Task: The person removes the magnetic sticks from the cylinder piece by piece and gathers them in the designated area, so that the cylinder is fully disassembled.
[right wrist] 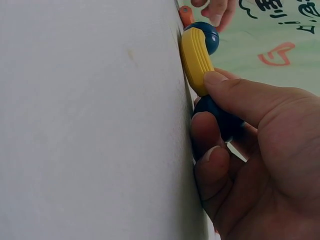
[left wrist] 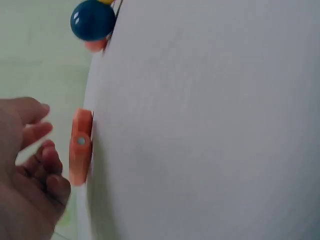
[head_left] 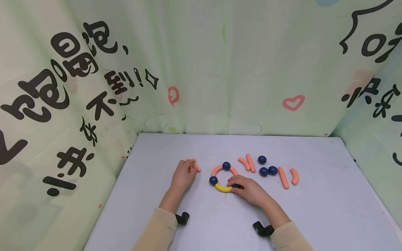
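On the table lies a ring of magnetic pieces: a yellow curved stick (head_left: 223, 188), orange curved sticks (head_left: 216, 170) and blue balls (head_left: 226, 166). My right hand (head_left: 249, 190) grips the blue ball (right wrist: 227, 117) at the ring's near right, its thumb against the end of the yellow stick. That ball is mostly covered by the fingers. Left of the ring, my left hand (head_left: 183, 175) hovers by orange sticks (head_left: 196, 166), partly hidden behind it in the head view. The left wrist view shows loosely bent fingers (left wrist: 50, 155) with a gap to those sticks.
Right of the ring lie two orange sticks (head_left: 250, 163), three loose blue balls (head_left: 263, 171), a straight orange stick (head_left: 283, 177) and a curved one (head_left: 294, 176). A printed curtain (head_left: 226, 69) hangs along the back and sides of the white table (head_left: 329, 209).
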A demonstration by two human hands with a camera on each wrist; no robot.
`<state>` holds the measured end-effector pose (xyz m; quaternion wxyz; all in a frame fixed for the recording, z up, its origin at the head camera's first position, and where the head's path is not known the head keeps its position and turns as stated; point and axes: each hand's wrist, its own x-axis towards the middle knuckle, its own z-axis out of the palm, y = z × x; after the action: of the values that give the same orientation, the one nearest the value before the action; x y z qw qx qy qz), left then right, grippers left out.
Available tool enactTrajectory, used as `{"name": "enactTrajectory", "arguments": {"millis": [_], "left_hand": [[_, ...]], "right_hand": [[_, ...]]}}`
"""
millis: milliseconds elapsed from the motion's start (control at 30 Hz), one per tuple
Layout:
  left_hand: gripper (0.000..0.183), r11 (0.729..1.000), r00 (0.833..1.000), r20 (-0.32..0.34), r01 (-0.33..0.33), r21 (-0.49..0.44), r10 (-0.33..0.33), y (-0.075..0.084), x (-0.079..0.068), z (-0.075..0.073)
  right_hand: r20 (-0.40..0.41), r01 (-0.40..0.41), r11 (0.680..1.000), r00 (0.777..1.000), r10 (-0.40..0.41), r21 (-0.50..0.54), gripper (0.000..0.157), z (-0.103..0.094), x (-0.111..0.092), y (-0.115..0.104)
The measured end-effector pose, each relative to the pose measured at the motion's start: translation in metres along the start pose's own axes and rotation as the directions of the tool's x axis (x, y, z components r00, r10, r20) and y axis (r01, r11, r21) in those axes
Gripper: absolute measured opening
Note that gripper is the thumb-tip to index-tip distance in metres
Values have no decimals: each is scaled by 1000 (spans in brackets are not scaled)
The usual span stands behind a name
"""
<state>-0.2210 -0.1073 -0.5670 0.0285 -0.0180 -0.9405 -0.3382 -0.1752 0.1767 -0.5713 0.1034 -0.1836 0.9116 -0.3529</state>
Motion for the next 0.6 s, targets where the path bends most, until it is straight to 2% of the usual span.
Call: {"name": "enactTrajectory", "arguments": {"millis": [67,133,200,267,333,367,433,600], "left_hand": [[31,996,996,24,-85,-5,85,4,-5,2],[29,985,981,93,-171,-5,171,9,-9,5],[33,970,952,190,-245,-4,241,13,-14,8],[35,951,915,271,-309,-3,298,16,-17,11],[37,935,887,317,-354,-3,337,19,-19,13],[37,930,879,327,-368,-1,348,19,-20,14],[36,922,870,333,-387,5,363,20,-21,16],[34,910,861,335,-414,27,382,20,-21,20]], "right_hand": [[-3,-4,1000,1000,4,-7,22,1,0,0],[-6,-3,1000,1000,3,-16,22,1,1,0],[-4,3,1000,1000,-3,-21,21,0,2,0],[-1,10,1000,1000,-10,-20,21,0,2,0],[2,14,1000,1000,-14,-18,21,0,3,0],[5,12,1000,1000,-12,-14,20,0,3,1],[9,9,1000,1000,-9,-11,20,0,3,0],[7,13,1000,1000,-13,-17,20,0,3,1]]}}
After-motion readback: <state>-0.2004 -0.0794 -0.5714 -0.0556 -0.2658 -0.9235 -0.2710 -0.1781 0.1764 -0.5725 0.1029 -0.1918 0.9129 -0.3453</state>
